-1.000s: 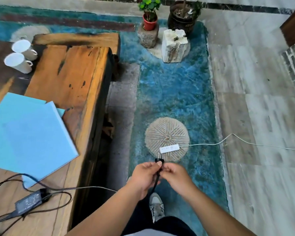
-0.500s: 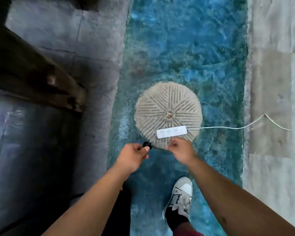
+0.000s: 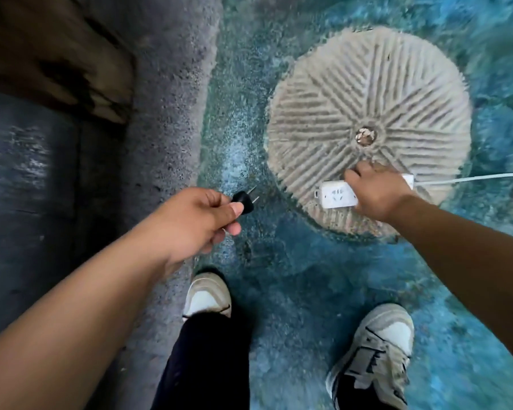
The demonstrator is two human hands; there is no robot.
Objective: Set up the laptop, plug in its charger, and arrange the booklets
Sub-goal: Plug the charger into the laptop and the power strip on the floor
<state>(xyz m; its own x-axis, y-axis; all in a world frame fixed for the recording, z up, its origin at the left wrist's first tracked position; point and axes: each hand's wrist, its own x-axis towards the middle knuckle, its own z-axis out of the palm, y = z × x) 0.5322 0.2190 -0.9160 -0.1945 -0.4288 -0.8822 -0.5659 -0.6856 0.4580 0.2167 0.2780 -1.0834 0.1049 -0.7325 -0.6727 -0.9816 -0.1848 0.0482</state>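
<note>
Black plug (image 3: 243, 201): pinched in left hand (image 3: 194, 221), prongs bare, pointing toward white power strip (image 3: 336, 195); clear gap between. No legible writing on either. Power strip: on ribbed stone disc (image 3: 367, 113) near its edge, gripped by right hand (image 3: 373, 192). Blue floor (image 3: 293, 291) around, open.

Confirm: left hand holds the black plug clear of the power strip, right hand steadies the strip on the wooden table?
Not quite. The head view shows the power strip lying on the round grooved stone on the floor, not a table. The left hand does hold the black plug clear; the right hand grips the strip.
</note>
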